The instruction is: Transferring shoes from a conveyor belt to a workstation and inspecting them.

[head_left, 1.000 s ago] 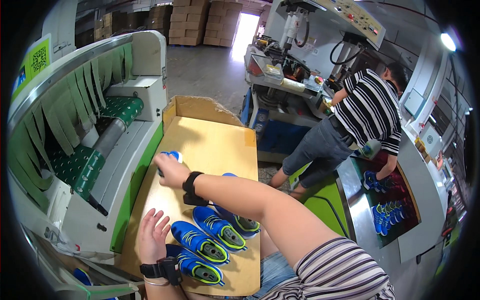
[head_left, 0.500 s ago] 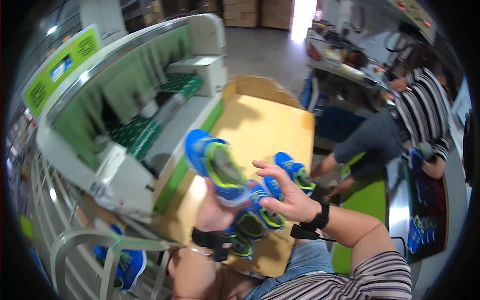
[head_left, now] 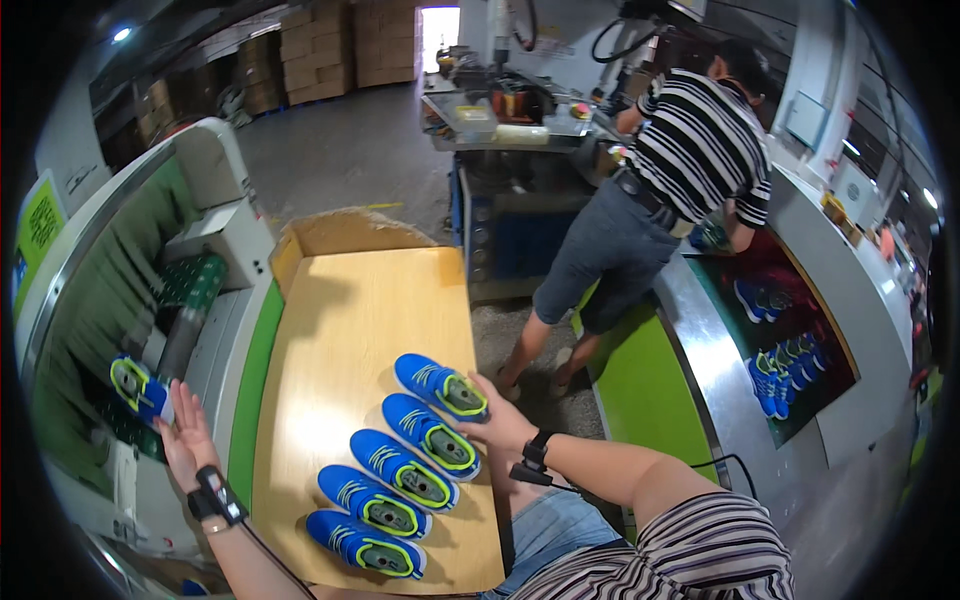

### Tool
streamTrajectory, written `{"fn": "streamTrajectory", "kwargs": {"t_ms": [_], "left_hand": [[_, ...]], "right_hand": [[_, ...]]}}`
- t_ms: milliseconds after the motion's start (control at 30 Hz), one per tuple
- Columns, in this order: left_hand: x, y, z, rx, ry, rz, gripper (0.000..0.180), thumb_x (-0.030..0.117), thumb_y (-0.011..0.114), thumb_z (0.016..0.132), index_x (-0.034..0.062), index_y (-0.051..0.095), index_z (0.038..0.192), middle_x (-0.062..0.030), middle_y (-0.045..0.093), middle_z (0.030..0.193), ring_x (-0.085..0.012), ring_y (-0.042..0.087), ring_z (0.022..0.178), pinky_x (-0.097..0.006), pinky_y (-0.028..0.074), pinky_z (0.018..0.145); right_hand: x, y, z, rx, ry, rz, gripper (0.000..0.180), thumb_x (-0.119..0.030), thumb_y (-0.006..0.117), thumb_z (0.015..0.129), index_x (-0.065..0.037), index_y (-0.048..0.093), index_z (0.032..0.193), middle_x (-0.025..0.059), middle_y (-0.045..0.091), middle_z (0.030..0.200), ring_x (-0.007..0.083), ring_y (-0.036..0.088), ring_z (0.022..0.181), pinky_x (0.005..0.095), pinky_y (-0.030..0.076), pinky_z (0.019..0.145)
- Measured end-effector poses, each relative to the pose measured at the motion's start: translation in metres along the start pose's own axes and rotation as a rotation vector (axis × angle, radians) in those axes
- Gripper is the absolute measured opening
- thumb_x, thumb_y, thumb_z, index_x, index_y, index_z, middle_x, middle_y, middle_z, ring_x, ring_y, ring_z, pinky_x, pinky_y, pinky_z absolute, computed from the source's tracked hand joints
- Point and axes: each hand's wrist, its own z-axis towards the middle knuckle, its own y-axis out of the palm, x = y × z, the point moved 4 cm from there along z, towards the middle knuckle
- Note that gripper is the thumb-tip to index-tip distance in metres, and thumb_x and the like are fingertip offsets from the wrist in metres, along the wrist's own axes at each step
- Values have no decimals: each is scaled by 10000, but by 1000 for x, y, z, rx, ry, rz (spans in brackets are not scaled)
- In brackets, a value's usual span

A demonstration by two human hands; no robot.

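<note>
My left hand (head_left: 188, 438) is open on the left, palm up and fingers stretched out. Its fingertips are at the heel of a blue shoe (head_left: 152, 398) with a lime-green collar, by the curtained opening of the machine; whether they touch it I cannot tell. My right hand (head_left: 500, 418) closes round the heel of the farthest blue shoe (head_left: 428, 379) in a slanting row on the wooden table (head_left: 330, 330). Nearer along the row are another blue shoe (head_left: 408, 415) and several alike, toes pointing to the upper left.
A white machine (head_left: 215, 235) with a green curtain borders the table's left side. Cardboard (head_left: 350, 232) edges its far end. At right, a co-worker in a striped shirt (head_left: 690, 140) leans over a bench, beside a conveyor (head_left: 735, 340) carrying more blue shoes (head_left: 785, 375).
The view has swung right. The shoe in my left hand has moved to the machine opening, and that hand has opened. My right hand has gone from open to gripping a shoe in the row.
</note>
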Motion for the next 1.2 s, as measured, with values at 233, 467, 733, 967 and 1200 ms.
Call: {"fn": "streamTrajectory", "kwargs": {"t_ms": [233,467,733,967,1200], "left_hand": [[-29,-8,-62,-295,-260,314,486,351,404,1050,85,439,1456,-86,459,1501,-259,520,1267,-393,426,1058],[-80,-76,-133,-74,-516,178,502,315,478,1020,79,413,1459,-157,498,1428,-282,591,1152,-428,480,994],[-83,-80,-125,-112,-543,400,548,311,525,1003,62,380,1470,-186,543,1382,-285,617,1128,-396,486,955],[-72,-66,-131,-129,-516,496,494,263,498,1018,38,405,1448,-187,573,1338,-265,631,1100,-383,491,933],[-90,-72,-134,-120,-489,397,418,212,507,1026,39,448,1403,-166,621,1286,-226,659,1054,-349,524,879]], "right_hand": [[-17,-17,58,-8,168,206,567,-103,770,825,-8,507,1318,50,628,1167,134,587,1078,305,488,951],[-181,112,194,-224,-145,421,544,-190,747,873,-25,511,1335,39,618,1222,129,587,1079,287,459,974],[-263,327,309,-195,-516,-647,811,4,585,828,-276,312,1539,319,115,1580,456,452,1329,401,424,1080],[-230,321,202,-770,-563,-596,481,-122,588,854,-132,592,1335,413,273,1475,495,400,1340,436,369,1128],[-192,197,69,-934,-680,-612,437,-227,650,896,-46,592,1290,300,405,1464,441,450,1309,438,375,1103]]}}
